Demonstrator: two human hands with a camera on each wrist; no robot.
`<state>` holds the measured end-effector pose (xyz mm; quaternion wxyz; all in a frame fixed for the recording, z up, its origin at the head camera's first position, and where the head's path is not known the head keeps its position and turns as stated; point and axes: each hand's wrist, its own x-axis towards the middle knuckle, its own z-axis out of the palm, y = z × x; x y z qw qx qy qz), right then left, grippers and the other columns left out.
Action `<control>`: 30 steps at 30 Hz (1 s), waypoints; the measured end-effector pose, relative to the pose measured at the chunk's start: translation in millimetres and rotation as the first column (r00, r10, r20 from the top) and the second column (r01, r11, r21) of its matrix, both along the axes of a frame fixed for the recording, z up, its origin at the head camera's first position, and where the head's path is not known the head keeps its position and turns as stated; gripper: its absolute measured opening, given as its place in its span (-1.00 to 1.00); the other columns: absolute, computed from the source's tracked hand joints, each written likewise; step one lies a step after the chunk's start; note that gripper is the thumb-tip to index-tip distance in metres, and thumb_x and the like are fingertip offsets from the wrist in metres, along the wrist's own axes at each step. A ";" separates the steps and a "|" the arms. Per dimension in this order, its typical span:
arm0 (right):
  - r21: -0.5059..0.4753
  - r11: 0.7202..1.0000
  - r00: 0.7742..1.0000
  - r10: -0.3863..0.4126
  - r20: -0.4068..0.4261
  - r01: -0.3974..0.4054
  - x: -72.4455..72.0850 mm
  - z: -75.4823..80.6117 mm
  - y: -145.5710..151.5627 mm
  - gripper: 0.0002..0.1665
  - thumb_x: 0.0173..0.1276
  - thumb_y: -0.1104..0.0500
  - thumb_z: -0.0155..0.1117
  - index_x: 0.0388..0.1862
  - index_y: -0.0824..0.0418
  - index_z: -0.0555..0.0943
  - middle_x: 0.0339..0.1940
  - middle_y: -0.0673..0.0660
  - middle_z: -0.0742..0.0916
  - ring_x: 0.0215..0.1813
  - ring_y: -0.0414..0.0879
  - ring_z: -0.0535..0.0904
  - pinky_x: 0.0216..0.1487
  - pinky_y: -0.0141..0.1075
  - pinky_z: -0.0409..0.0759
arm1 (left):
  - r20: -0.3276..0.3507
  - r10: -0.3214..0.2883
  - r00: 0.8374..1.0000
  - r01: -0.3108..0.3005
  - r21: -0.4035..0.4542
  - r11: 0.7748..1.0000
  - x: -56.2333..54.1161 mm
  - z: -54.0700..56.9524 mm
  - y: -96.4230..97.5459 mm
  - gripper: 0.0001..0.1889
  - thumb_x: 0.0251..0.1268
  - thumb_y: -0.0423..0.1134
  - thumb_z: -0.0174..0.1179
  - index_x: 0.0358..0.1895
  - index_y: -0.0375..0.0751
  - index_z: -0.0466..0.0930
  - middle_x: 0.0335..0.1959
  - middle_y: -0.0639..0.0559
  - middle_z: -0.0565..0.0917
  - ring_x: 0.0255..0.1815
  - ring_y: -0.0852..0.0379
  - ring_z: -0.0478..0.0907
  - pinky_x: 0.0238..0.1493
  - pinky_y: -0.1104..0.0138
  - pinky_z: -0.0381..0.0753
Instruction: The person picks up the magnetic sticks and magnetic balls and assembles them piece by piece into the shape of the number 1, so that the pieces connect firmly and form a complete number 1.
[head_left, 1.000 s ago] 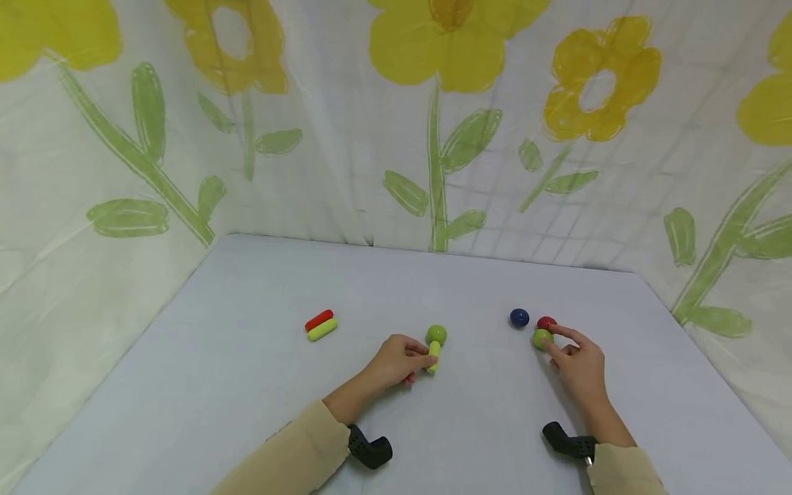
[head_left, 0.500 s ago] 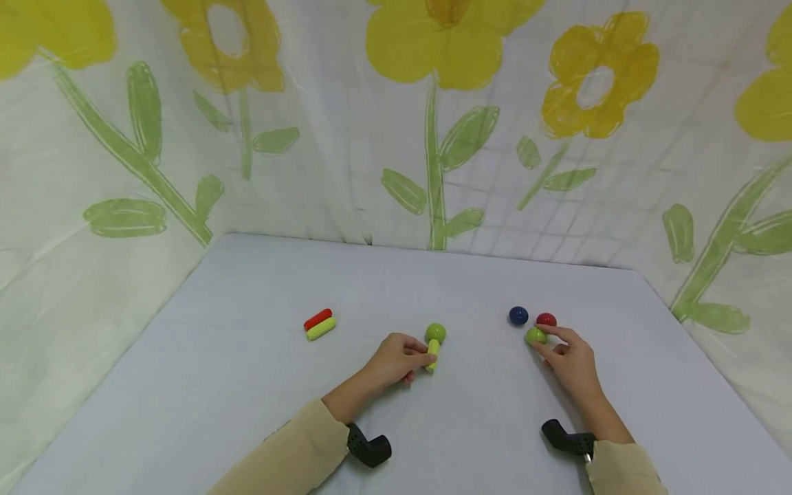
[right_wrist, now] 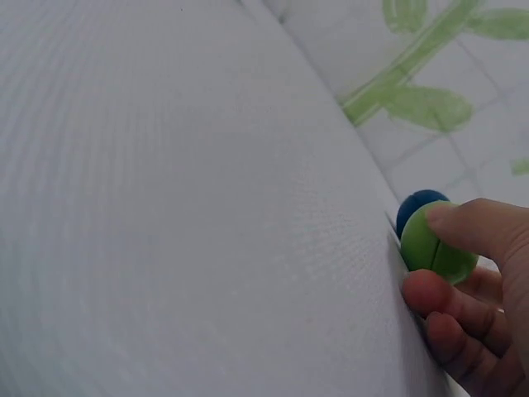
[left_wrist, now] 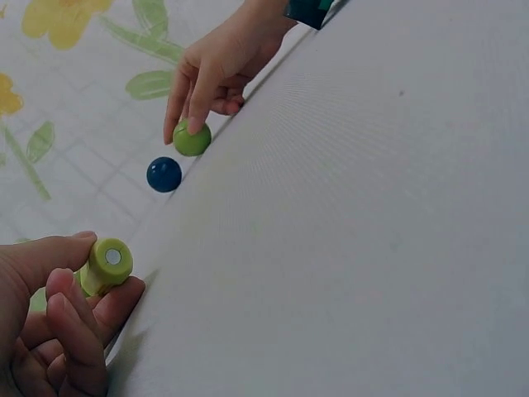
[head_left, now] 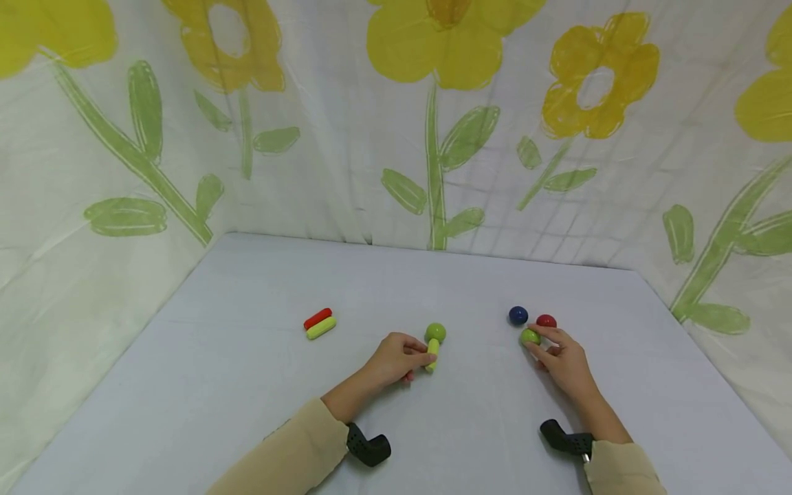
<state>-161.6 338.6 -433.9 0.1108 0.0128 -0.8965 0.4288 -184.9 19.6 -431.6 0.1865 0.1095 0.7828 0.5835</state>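
Near the table's middle my left hand [head_left: 396,359] pinches a short yellow-green rod [head_left: 432,356] between thumb and fingers. A green ball [head_left: 436,332] sits at the rod's far end and seems to touch it. In the left wrist view the rod's near end shows a silvery round disc [left_wrist: 113,256]. To the right, my right hand [head_left: 568,364] holds a second green ball [head_left: 529,337] with thumb and fingertips; the right wrist view shows a seam around this ball [right_wrist: 430,248]. Just behind it are a dark blue ball [head_left: 518,315] and a red ball [head_left: 546,321], the red one partly hidden by fingers.
A red rod [head_left: 317,318] and another yellow-green rod [head_left: 321,328] lie side by side on the white table [head_left: 247,357], left of my left hand. A flower-printed curtain [head_left: 340,172] rises behind the table's back edge. Black devices [head_left: 369,447] are on both wrists.
My right hand has drawn the green ball a little to the left, away from the red ball and below the blue one. The left hand and its rod stay in place.
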 end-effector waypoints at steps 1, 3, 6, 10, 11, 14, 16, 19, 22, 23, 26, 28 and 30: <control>-0.002 1.000 1.000 0.001 0.004 -0.001 0.2 0.2 -0.3 -0.55 0.32 0.35 0.30 0.20 0.38 0.54 0.03 0.35 0.56 -0.61 -0.25 0.48 -0.54 -0.44 0.48 | -0.001 0.001 1.000 -0.001 -0.001 1.000 0.0 0.3 -0.1 -0.73 0.24 -0.24 0.34 -0.13 -0.41 0.64 -0.57 0.09 0.60 -0.75 0.28 0.36 -0.69 0.50 0.36; -0.001 1.000 1.000 -0.001 0.002 0.001 -0.2 -0.3 -0.6 -0.53 0.32 0.35 0.31 0.21 0.38 0.54 0.02 0.35 0.56 -0.62 -0.25 0.47 -0.55 -0.44 0.47 | -0.004 0.002 1.000 -0.002 -0.005 1.000 0.5 1.0 -0.4 -0.73 0.24 -0.24 0.34 -0.14 -0.41 0.64 -0.57 0.09 0.60 -0.75 0.28 0.36 -0.69 0.50 0.36; 0.004 1.000 1.000 -0.005 -0.005 0.005 -0.4 -1.3 -1.4 -0.51 0.28 0.36 0.34 0.21 0.38 0.53 0.01 0.35 0.57 -0.63 -0.25 0.44 -0.59 -0.44 0.42 | -0.002 0.001 1.000 -0.002 -0.011 1.000 0.6 1.4 -1.0 -0.73 0.24 -0.24 0.33 -0.13 -0.41 0.64 -0.57 0.09 0.60 -0.75 0.27 0.36 -0.68 0.49 0.36; 0.015 1.000 1.000 -0.015 -0.003 0.015 0.0 -2.2 -2.4 -0.47 0.25 0.34 0.39 0.21 0.39 0.53 0.01 0.35 0.57 -0.65 -0.24 0.40 -0.61 -0.44 0.36 | -0.006 0.000 1.000 0.000 -0.016 1.000 1.0 1.7 -1.6 -0.72 0.25 -0.24 0.33 -0.13 -0.41 0.64 -0.56 0.09 0.61 -0.75 0.27 0.36 -0.68 0.49 0.36; 0.019 1.000 1.000 -0.018 0.001 0.018 0.1 -2.1 -2.6 -0.47 0.25 0.33 0.39 0.20 0.39 0.53 0.00 0.34 0.56 -0.65 -0.24 0.39 -0.61 -0.43 0.34 | -0.008 -0.001 1.000 0.000 -0.016 1.000 1.3 1.8 -1.6 -0.72 0.25 -0.24 0.33 -0.13 -0.42 0.64 -0.56 0.09 0.61 -0.75 0.27 0.36 -0.68 0.49 0.36; 0.038 0.999 0.999 -0.030 0.017 0.029 0.4 -2.0 -3.8 -0.47 0.24 0.30 0.41 0.18 0.38 0.53 -0.07 0.32 0.58 -0.63 -0.21 0.39 -0.60 -0.42 0.33 | -0.008 -0.001 1.000 0.001 -0.018 1.000 1.4 1.8 -2.0 -0.73 0.25 -0.24 0.33 -0.13 -0.42 0.64 -0.56 0.09 0.60 -0.75 0.27 0.36 -0.69 0.49 0.36; 0.049 0.998 0.999 -0.037 0.036 0.035 0.7 -1.9 -4.6 -0.47 0.23 0.29 0.42 0.17 0.38 0.52 -0.16 0.28 0.59 -0.62 -0.19 0.40 -0.59 -0.41 0.32 | -0.004 0.000 1.000 0.000 -0.018 1.000 1.4 1.7 -2.1 -0.73 0.25 -0.24 0.33 -0.13 -0.42 0.64 -0.56 0.09 0.60 -0.75 0.27 0.36 -0.69 0.49 0.36; 0.057 0.998 0.997 -0.040 0.068 0.036 0.8 -1.5 -5.7 -0.47 0.24 0.26 0.42 0.16 0.36 0.51 -0.29 0.21 0.59 -0.60 -0.17 0.41 -0.59 -0.40 0.32 | 0.000 0.007 1.000 -0.007 -0.020 1.000 1.7 2.1 -1.8 -0.73 0.25 -0.24 0.33 -0.13 -0.41 0.64 -0.57 0.09 0.59 -0.75 0.27 0.35 -0.69 0.49 0.35; 0.053 0.998 0.996 -0.037 0.083 0.032 0.8 -0.4 -6.5 -0.48 0.24 0.26 0.41 0.16 0.35 0.51 -0.35 0.19 0.60 -0.61 -0.17 0.41 -0.60 -0.39 0.32 | 0.008 0.017 1.000 -0.017 -0.018 1.000 1.9 2.2 -0.6 -0.74 0.25 -0.25 0.33 -0.14 -0.41 0.64 -0.57 0.09 0.59 -0.75 0.27 0.35 -0.69 0.50 0.35; 0.052 0.998 0.996 -0.035 0.083 0.030 0.8 0.0 -6.7 -0.49 0.24 0.27 0.40 0.16 0.36 0.51 -0.34 0.19 0.61 -0.61 -0.18 0.41 -0.60 -0.39 0.32 | 0.010 0.020 1.000 -0.020 -0.015 1.000 2.0 2.2 0.0 -0.74 0.25 -0.25 0.33 -0.14 -0.41 0.64 -0.57 0.08 0.59 -0.75 0.27 0.35 -0.69 0.50 0.36; 0.048 0.999 0.997 -0.025 0.073 0.021 0.7 1.0 -7.8 -0.50 0.23 0.28 0.41 0.14 0.37 0.52 -0.38 0.19 0.62 -0.63 -0.20 0.41 -0.61 -0.39 0.32 | 0.019 0.027 0.999 -0.027 -0.007 1.000 1.7 2.0 2.1 -0.73 0.24 -0.25 0.34 -0.13 -0.41 0.64 -0.57 0.08 0.59 -0.76 0.27 0.35 -0.69 0.50 0.36; 0.049 0.999 0.998 -0.010 0.067 0.007 0.8 1.5 -9.2 -0.49 0.23 0.27 0.42 0.14 0.38 0.53 -0.42 0.16 0.62 -0.63 -0.20 0.41 -0.61 -0.39 0.33 | 0.020 0.031 0.999 -0.031 -0.003 1.000 1.6 2.1 3.2 -0.73 0.23 -0.25 0.34 -0.13 -0.41 0.64 -0.57 0.08 0.59 -0.76 0.28 0.35 -0.69 0.50 0.36; 0.051 0.999 0.998 0.009 0.065 -0.012 1.1 1.6 -11.5 -0.48 0.23 0.26 0.43 0.14 0.38 0.53 -0.55 0.13 0.60 -0.62 -0.20 0.41 -0.60 -0.40 0.34 | 0.018 0.036 0.999 -0.036 0.001 0.999 1.3 2.0 4.0 -0.73 0.23 -0.26 0.34 -0.13 -0.41 0.64 -0.58 0.08 0.59 -0.76 0.28 0.34 -0.70 0.51 0.36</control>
